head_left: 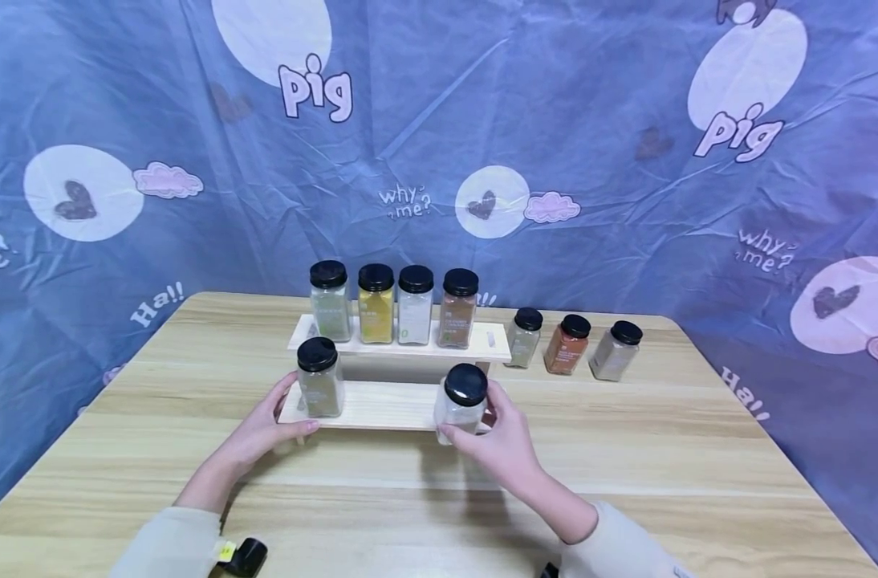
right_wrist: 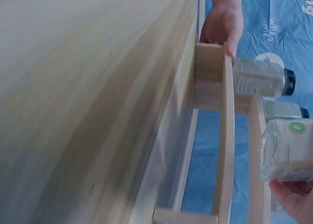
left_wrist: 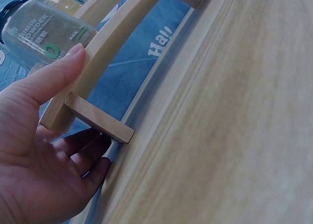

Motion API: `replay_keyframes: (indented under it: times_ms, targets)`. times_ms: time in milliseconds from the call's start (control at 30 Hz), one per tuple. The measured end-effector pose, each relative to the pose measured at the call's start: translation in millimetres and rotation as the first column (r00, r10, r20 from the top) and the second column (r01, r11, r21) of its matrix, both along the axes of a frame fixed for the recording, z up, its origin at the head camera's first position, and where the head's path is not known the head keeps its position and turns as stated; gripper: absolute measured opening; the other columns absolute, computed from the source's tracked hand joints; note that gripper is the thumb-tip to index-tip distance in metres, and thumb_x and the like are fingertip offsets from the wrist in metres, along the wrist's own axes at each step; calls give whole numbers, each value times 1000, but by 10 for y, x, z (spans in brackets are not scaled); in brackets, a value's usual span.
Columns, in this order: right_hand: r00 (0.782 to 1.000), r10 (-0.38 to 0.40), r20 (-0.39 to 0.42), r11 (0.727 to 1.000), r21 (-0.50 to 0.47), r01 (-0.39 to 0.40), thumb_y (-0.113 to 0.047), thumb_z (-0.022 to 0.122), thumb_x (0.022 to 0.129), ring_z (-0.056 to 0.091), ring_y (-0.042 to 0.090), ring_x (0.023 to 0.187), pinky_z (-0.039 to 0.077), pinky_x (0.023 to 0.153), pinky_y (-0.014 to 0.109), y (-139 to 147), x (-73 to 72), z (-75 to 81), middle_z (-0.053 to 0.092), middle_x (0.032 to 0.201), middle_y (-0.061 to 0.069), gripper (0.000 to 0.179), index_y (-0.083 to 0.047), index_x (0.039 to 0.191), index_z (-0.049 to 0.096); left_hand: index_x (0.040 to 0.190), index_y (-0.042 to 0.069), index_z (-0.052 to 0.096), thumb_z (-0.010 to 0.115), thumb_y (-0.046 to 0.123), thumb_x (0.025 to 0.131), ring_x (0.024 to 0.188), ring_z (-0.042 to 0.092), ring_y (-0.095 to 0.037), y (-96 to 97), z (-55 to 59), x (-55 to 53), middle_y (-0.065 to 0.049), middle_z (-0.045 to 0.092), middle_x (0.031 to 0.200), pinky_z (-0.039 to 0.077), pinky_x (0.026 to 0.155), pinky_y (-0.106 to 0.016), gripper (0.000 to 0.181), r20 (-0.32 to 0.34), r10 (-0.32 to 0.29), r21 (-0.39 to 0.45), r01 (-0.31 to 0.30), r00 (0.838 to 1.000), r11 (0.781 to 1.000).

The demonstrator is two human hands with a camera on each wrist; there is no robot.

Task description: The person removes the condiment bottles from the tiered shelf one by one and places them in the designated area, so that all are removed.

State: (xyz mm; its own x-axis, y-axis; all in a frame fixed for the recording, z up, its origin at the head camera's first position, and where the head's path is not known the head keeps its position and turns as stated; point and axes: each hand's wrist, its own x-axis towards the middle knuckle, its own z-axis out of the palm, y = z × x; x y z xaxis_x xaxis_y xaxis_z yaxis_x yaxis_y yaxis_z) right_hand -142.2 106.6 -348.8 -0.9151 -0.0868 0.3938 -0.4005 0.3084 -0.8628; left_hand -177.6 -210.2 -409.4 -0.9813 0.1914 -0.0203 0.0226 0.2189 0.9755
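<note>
Probably a screened-off indoor space: printed blue cloth behind wood-grain table.

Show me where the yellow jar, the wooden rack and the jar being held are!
Yellow jar [head_left: 376, 311]: head view, its front.
Wooden rack [head_left: 388, 406]: head view, lower shelf.
Held jar [head_left: 457, 413]: head view, its side.

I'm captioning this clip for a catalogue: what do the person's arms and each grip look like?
The left sleeve and right sleeve are long and pale off-white. The left grip and right grip are bare, without gloves. A black piece with a yellow tag shows by the left cuff; another black bit, mostly cut off, by the right.
</note>
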Motion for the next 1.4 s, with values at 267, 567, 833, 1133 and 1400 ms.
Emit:
replay_keyframes:
  times_ms: [267, 567, 833, 1133, 1400]
  targets:
    - [998, -63, 26, 998, 3, 63, 3, 75, 60, 54, 19, 86, 46, 74, 30, 261, 32, 74, 59, 97, 10, 52, -2, 107, 54, 138, 5, 4, 69, 13, 72, 121, 19, -38, -5, -5, -4, -28, 16, 135, 15, 96, -50, 93, 6, -6, 3, 6, 1000, 1000]
    - [994, -106, -37, 994, 1, 106, 7, 72, 62, 53, 9, 82, 45, 71, 21, 574, -46, 154, 57, 98, 12, 51, -1, 108, 52, 138, 4, 4, 69, 13, 72, 121, 18, -38, 1, 11, 9, -28, 15, 136, 15, 96, -50, 93, 0, -3, 5, 3, 1000, 1000]
    - [985, -167, -39, 986, 6, 167, 9, 70, 63, 54, 6, 77, 46, 65, 19, 793, -208, 107, 57, 93, 14, 49, 1, 108, 52, 138, 5, 5, 69, 12, 71, 119, 24, -36, 4, -14, -2, -27, 19, 134, 17, 96, -49, 93, -3, 2, 13, -2, 1000, 1000]
    - [973, -230, 27, 971, 67, 227, 2, 70, 66, 53, 6, 78, 46, 65, 20, 927, -369, -4, 58, 92, 15, 44, 0, 107, 52, 138, 5, 5, 70, 13, 71, 121, 20, -38, 0, -6, 2, -28, 18, 135, 16, 96, -50, 93, 5, 2, -3, -2, 1000, 1000]
    - [969, -231, 83, 970, 98, 222, -1, 69, 69, 50, 14, 85, 45, 72, 25, 1003, -570, -162, 56, 95, 15, 43, 0, 107, 51, 138, 5, 5, 69, 14, 71, 121, 19, -38, 2, 12, 9, -28, 16, 135, 15, 96, -51, 93, 9, 2, -3, -2, 1000, 1000]
